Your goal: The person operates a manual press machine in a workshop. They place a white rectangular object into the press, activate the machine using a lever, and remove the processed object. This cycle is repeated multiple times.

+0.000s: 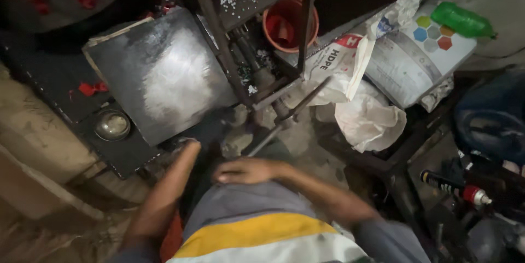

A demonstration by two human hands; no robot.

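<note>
My left hand point(188, 147) reaches forward to the near edge of a grey, shiny metal plate point(158, 77). Its fingers disappear into a dark shape under that edge, so I cannot make out its grip. My right hand point(244, 170) lies flat against my grey shirt with yellow and white stripes point(257, 224), fingers stretched to the left and nothing in it. Just beyond both hands stand the rusty bars of a metal machine frame point(262, 85).
An orange bucket point(284, 22) sits behind the frame. White sacks point(355, 77) and a green bottle point(462, 19) lie at the right. A spray can point(454, 189) lies low on the right, and a small metal bowl point(112, 125) and red scraps point(90, 88) on the left.
</note>
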